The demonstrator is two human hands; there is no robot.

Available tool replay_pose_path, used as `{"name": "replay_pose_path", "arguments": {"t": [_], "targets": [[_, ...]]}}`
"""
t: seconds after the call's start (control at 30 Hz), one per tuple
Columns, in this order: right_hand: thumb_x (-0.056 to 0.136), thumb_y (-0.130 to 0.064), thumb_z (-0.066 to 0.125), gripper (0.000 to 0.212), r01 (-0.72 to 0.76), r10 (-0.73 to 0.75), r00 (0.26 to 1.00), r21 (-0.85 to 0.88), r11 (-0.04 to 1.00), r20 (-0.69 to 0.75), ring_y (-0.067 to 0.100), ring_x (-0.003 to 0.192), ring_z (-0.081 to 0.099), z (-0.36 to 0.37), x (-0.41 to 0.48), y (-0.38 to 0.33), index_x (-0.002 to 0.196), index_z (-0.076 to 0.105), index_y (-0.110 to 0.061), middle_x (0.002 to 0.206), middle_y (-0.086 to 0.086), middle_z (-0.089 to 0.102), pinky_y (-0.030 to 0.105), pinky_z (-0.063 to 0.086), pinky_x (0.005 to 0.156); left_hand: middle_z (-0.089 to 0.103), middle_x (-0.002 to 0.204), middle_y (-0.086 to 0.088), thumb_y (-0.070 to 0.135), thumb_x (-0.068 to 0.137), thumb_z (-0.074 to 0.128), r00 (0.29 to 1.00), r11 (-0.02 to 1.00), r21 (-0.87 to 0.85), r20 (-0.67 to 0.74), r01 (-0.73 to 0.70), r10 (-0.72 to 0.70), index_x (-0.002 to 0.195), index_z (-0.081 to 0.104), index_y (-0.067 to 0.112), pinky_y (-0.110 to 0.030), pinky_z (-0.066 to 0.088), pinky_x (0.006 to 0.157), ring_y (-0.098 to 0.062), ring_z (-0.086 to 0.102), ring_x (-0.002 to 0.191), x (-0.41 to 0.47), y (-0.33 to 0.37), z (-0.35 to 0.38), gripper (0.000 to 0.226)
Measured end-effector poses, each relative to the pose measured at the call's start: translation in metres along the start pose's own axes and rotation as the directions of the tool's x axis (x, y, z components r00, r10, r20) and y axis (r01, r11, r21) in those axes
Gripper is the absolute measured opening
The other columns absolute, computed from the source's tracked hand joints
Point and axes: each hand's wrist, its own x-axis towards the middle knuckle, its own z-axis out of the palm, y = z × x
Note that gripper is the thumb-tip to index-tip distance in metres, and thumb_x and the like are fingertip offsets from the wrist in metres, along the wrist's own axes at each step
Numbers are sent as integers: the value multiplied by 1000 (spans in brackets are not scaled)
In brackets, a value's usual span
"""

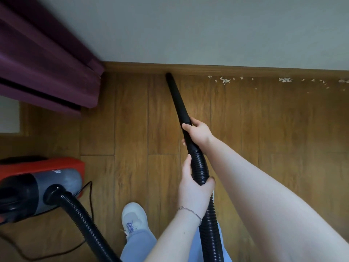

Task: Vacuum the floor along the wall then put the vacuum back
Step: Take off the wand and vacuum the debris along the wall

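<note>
Against the skirting board, the black nozzle tip rested, angled low to reach the floor edge. Right hand gripped the nozzle base; left hand clasped the ribbed hose, steadying it. Debris lay rightward, uncollected. The vacuum sat at left.

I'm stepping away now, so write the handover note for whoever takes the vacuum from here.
Right hand grips the black nozzle at its base; left hand holds the ribbed hose just behind.
Nozzle tip sits at the baseboard, near the purple curtain.
Vacuum body stands on the floor to the left.
Left: pale scraps lie along the wall to the right, not yet picked up; then put the vacuum back.
</note>
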Motion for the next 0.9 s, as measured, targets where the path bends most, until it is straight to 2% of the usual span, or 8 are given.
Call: {"name": "replay_pose_path", "arguments": {"t": [0.2,0.33,0.47,0.67,0.77,0.9], "targets": [[97,-16,52,58,-15,17,999,52,999,-32,20,56,58,-2,0,5,149,28,-23,93,9,60,24,54,47,68,86,5,20,80,62,1000,1000,27,15,-12,11,129,26,56,-27,56,63,-16,66,70,-2,0,-3,71],[97,-15,52,58,-22,24,999,67,998,-40,20,56,57,-8,1,4,149,27,-22,93,9,59,24,55,47,68,86,4,21,79,61,1000,999,45,27,-10,8,134,25,52,-31,57,67,-18,67,73,-2,2,1,72],[96,-15,52,57,-28,33,998,96,995,-46,21,54,57,-16,2,4,148,29,-21,93,11,59,28,55,51,67,88,6,22,80,60,999,997,70,39,-26,24,135,24,51,-19,49,58,-13,65,72,-3,5,7,72],[96,-14,51,54,-30,55,991,201,979,-120,22,57,56,-45,2,9,147,32,-20,95,11,56,31,54,54,63,88,12,22,81,61,996,989,139,85,-49,37,139,25,46,-8,45,52,-9,63,73,-3,12,19,72],[96,-15,51,57,-37,61,990,186,982,-126,21,57,57,-55,2,10,148,28,-21,98,13,58,31,55,55,64,87,10,22,81,60,996,986,158,87,-44,31,139,25,46,-11,46,52,-11,63,70,-4,15,30,71],[96,-14,51,56,-49,102,978,276,960,-181,21,60,57,-75,3,12,147,30,-20,95,12,57,31,54,55,64,94,13,23,80,60,993,979,191,109,-74,53,138,28,45,-25,55,67,-16,66,75,1,19,38,71]]}}
